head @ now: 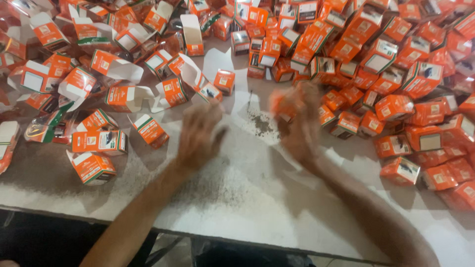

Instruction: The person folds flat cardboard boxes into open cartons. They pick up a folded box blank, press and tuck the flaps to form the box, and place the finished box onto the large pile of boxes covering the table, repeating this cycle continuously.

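White tabletop (257,198) spreads nearest, above it the left hand (198,138) hangs open and empty while the blurred right hand (297,123) clasps a small orange carton (281,105), seemingly mid-assembly, closed cartons (396,106) piled beyond on the right.

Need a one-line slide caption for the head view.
Right hand grips a small orange box while the open left hand hovers above a white table heaped with orange cartons.

Right hand (297,123) holds a small orange box (282,105); left hand (198,136) empty.
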